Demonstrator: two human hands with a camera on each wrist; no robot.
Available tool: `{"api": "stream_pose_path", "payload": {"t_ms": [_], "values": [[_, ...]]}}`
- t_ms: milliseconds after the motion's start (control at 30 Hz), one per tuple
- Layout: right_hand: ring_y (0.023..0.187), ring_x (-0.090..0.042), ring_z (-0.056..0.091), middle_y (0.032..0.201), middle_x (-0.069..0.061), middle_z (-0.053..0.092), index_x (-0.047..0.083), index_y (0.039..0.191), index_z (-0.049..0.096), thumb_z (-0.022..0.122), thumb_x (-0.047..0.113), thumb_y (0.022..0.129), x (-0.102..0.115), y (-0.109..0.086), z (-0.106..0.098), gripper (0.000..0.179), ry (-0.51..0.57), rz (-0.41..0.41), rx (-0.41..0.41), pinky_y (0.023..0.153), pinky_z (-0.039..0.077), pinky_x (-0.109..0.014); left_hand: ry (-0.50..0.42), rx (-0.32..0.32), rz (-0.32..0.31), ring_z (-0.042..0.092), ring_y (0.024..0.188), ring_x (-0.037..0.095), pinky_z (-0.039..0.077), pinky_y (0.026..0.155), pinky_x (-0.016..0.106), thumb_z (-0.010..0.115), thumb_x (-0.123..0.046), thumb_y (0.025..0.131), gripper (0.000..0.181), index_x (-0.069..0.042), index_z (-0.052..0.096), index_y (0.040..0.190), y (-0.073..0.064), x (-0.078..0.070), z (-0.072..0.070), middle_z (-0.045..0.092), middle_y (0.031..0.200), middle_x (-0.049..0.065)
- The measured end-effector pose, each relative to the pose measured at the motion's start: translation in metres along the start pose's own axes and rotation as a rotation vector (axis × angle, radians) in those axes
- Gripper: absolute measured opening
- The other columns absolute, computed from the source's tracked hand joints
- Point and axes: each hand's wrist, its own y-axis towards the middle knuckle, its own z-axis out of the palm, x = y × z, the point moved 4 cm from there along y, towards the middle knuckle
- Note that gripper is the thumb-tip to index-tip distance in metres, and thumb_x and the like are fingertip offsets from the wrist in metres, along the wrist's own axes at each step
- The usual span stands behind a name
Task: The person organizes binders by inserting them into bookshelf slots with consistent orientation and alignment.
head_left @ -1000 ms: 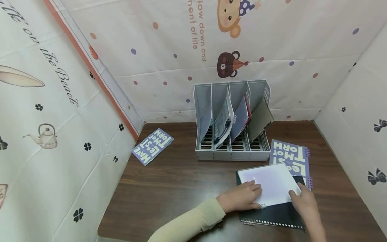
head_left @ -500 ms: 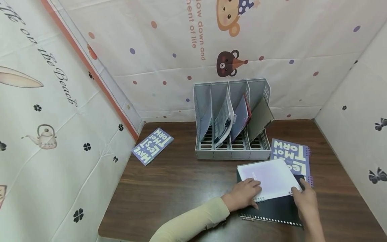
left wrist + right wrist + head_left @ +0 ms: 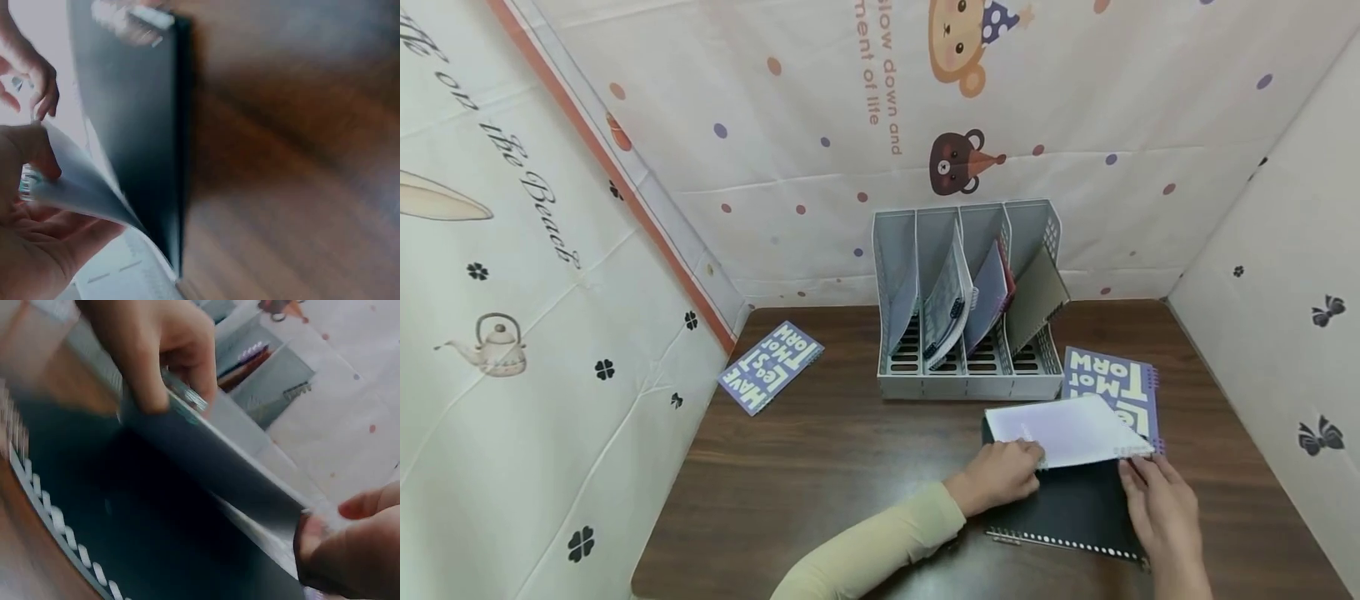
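A white spiral notebook (image 3: 1063, 427) lies over a black spiral notebook (image 3: 1075, 504), its near edge lifted. My left hand (image 3: 1002, 475) pinches the left end of that raised edge; in the left wrist view its thumb is on one face and its fingers on the other. At the opposite end, my right hand (image 3: 1167, 504) holds the corner, as the right wrist view shows (image 3: 356, 544). The black notebook's metal coil faces me. Partly covered behind them lies a purple notebook (image 3: 1101, 375) with pale lettering. Both wrist views are blurred.
Behind, against the wall, stands a grey divided rack (image 3: 970, 387) with several notebooks leaning in its compartments. A smaller purple notebook (image 3: 771, 367) lies at the left of the brown wooden table (image 3: 820, 483). Printed cloth walls (image 3: 775, 142) surround the table.
The white notebook's near edge has risen and moved away from me, exposing more of the black notebook. My left hand went from lying on the white notebook to pinching its edge.
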Motion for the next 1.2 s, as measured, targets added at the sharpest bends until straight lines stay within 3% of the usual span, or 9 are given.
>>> {"api": "stream_pose_path", "payload": {"t_ms": [33,133,233,367,533,833,967,1100,1200], "values": [[0.106,-0.006,0.061,0.126,-0.004,0.059,0.017,0.142,0.053,0.052,0.008,0.104,-0.001,0.001,0.004,0.039,0.078,0.029,0.084,0.095,0.050,-0.020,-0.008,-0.032,0.001,0.059,0.070,0.003,0.046,0.052,0.018,0.068,-0.021,0.092,0.007,-0.020,0.061,0.093,0.001,0.003,-0.004,0.063,0.087,-0.011],[0.118,-0.018,0.060,0.127,-0.009,0.059,0.013,0.138,0.050,0.051,0.014,0.106,-0.006,0.004,0.022,0.032,0.103,0.125,0.298,0.101,0.049,-0.027,0.003,-0.106,0.029,0.063,0.076,0.004,0.049,0.058,0.016,0.066,-0.016,0.094,0.006,-0.017,0.061,0.095,0.000,0.008,-0.014,0.066,0.091,-0.009],[0.147,-0.029,0.032,0.158,-0.016,0.024,0.019,0.162,0.009,0.044,0.025,0.108,-0.013,0.005,0.044,0.064,-0.042,0.147,0.372,0.111,0.041,-0.034,0.021,-0.139,0.035,0.070,0.094,0.009,0.055,0.072,0.018,0.065,-0.015,0.096,0.007,-0.014,0.063,0.102,-0.002,0.012,-0.021,0.072,0.104,-0.004],[0.153,-0.026,0.008,0.165,-0.011,-0.002,0.015,0.162,-0.015,0.033,0.024,0.111,-0.014,0.005,0.063,0.070,-0.122,0.176,0.316,0.115,0.033,-0.035,0.005,-0.134,0.038,0.067,0.112,0.011,0.053,0.088,0.018,0.065,-0.014,0.097,0.015,-0.013,0.066,0.112,-0.004,0.016,-0.025,0.071,0.119,-0.001],[0.152,-0.024,0.011,0.168,-0.011,-0.007,0.011,0.161,-0.017,0.021,0.013,0.111,-0.012,-0.001,0.072,0.063,-0.168,0.142,0.305,0.114,0.031,-0.033,-0.034,-0.111,0.053,0.062,0.124,0.012,0.047,0.098,0.017,0.067,-0.015,0.097,0.027,-0.014,0.067,0.123,-0.008,0.020,-0.025,0.067,0.130,0.001],[0.150,-0.020,0.019,0.165,-0.014,0.007,0.011,0.163,-0.008,0.029,0.017,0.111,-0.007,-0.015,0.074,0.064,-0.290,-0.010,0.268,0.108,0.037,-0.026,-0.176,-0.080,0.112,0.051,0.137,0.015,0.034,0.113,0.021,0.064,-0.037,0.101,0.050,-0.010,0.058,0.143,-0.023,0.029,-0.030,0.057,0.146,0.005],[0.136,-0.009,0.044,0.153,-0.010,0.026,0.010,0.164,-0.002,0.033,0.018,0.111,0.003,-0.024,0.073,0.063,-0.310,-0.132,0.266,0.103,0.043,-0.024,-0.264,-0.095,0.029,0.048,0.140,0.019,0.032,0.115,0.025,0.053,-0.038,0.106,0.050,-0.008,0.056,0.145,-0.033,0.047,-0.038,0.053,0.150,0.009],[0.115,0.002,0.054,0.137,0.003,0.039,0.009,0.163,0.009,0.037,0.016,0.110,0.013,-0.034,0.074,0.060,-0.314,-0.226,0.234,0.097,0.048,-0.020,-0.364,-0.332,-0.196,0.055,0.133,0.025,0.040,0.112,0.030,0.052,-0.016,0.105,0.038,-0.002,0.058,0.140,-0.044,0.089,-0.052,0.059,0.143,0.014],[0.131,-0.011,0.049,0.151,-0.009,0.034,0.009,0.163,0.013,0.036,0.017,0.110,0.018,-0.041,0.076,0.058,-0.361,-0.259,0.185,0.095,0.047,-0.017,-0.404,-0.582,-0.364,0.061,0.126,0.029,0.046,0.107,0.033,0.057,-0.001,0.098,0.034,0.001,0.063,0.131,-0.056,0.127,-0.059,0.065,0.134,0.017]]}}
